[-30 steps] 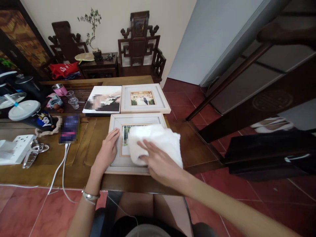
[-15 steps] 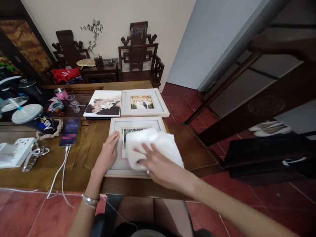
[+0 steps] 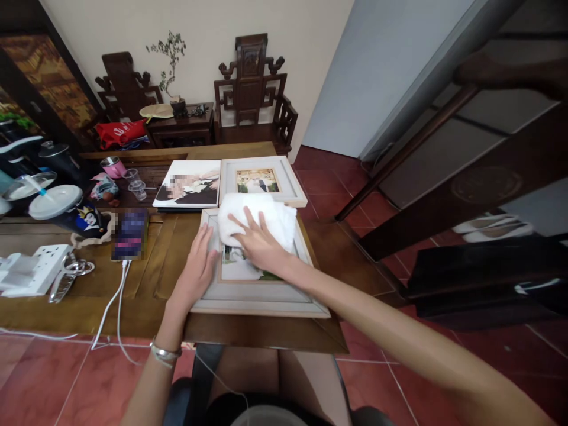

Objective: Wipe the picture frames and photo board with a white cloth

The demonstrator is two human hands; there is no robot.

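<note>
A pale wooden picture frame [image 3: 261, 297] with a photo in it lies flat near the table's front edge. My left hand [image 3: 197, 269] rests flat on the frame's left border, fingers stretched out. My right hand [image 3: 257, 242] presses, fingers spread, on a white folded cloth [image 3: 275, 214] that lies over the frame's upper part. The lower half of the photo shows below the cloth.
Behind lie a second framed photo [image 3: 284, 180] and an unframed print [image 3: 189, 189]. To the left are a phone [image 3: 130, 234] on a white cable, a power strip [image 3: 33, 269], cups and lidded pots. The wooden table [image 3: 275, 334] ends just right of the frames, with red tiled floor beyond.
My right hand has slid the cloth from the frame's lower right up to its top, uncovering the lower part of the photo. The left hand stayed on the left border.
</note>
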